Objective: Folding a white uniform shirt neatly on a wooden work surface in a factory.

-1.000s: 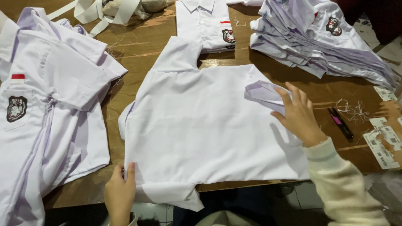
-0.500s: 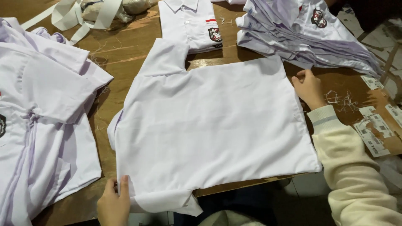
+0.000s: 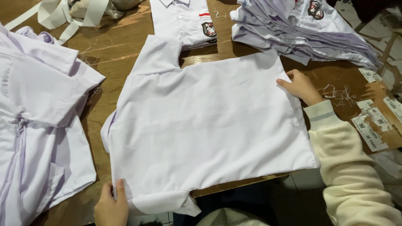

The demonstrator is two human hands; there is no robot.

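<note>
A white short-sleeved shirt (image 3: 201, 125) lies spread flat, back side up, on a wooden table (image 3: 121, 46). My left hand (image 3: 111, 206) presses down on the shirt's near left corner at the table's front edge, fingers together. At the right edge of the shirt my right hand (image 3: 299, 86), in a cream sleeve, pinches the folded cloth. One sleeve of the shirt points toward the far left.
A heap of white shirts (image 3: 37, 125) lies at the left. A folded shirt with a badge (image 3: 188, 21) sits at the back, and a stack of folded shirts (image 3: 301, 29) at the back right. Paper labels (image 3: 374, 123) and loose threads (image 3: 339, 94) lie right; white strips (image 3: 63, 12) far left.
My right hand has folded the shirt's right sleeve in and slid to the right edge, smoothing the cloth flat. The left hand stayed at the near corner. The view shifted slightly.
</note>
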